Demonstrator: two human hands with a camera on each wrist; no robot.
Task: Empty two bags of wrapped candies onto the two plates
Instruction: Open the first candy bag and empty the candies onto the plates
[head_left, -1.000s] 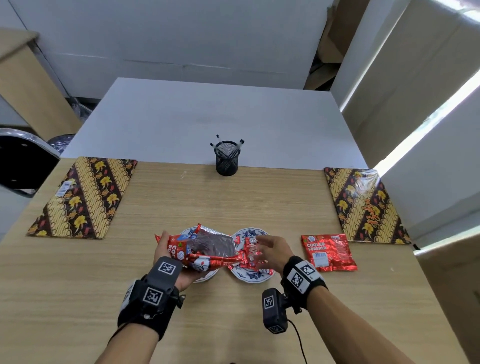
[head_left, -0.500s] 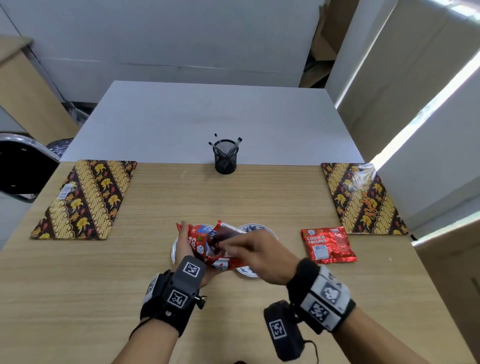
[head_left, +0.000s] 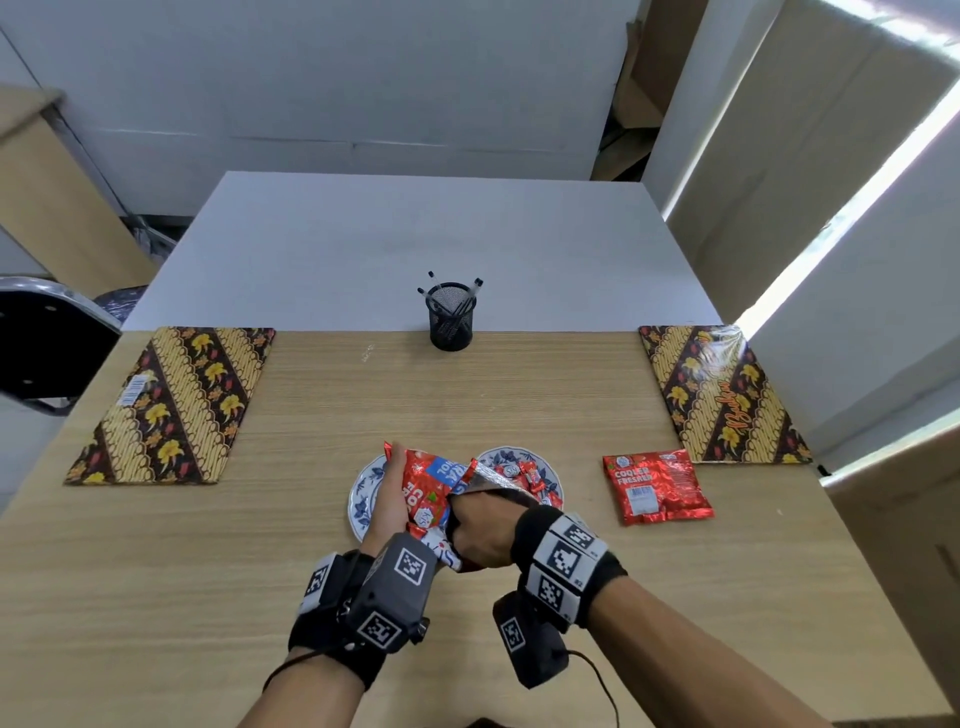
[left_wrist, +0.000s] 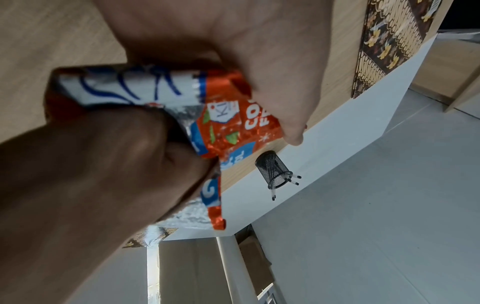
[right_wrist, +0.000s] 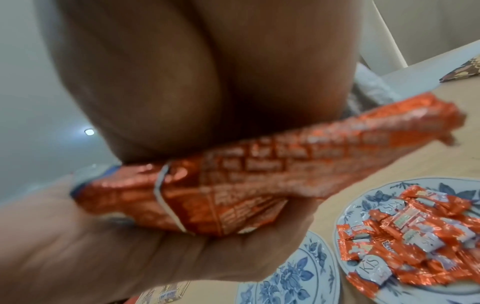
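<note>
Both hands on the crinkly red foil candy bag (head_left: 432, 491), lower centre of head view, held above the two blue-and-white floral plates. Left hand (head_left: 387, 501) cradles it from underneath w/ fingers curled round its far edge; right hand (head_left: 480, 535) is clamped in a fist on the bag's torn end – silver lining shows there. Left plate (head_left: 362, 501) sits mostly hidden under bag & hand; right plate (head_left: 550, 470) carries a heap of small red wrapped candies (right_wrist: 405, 232). Second red foil bag (head_left: 655, 486) lies flat on the wooden surface (head_left: 208, 571), right of the plates, untouched. Black mesh pen cup (head_left: 451, 317) stands mid-frame at the surface's far edge.
</note>
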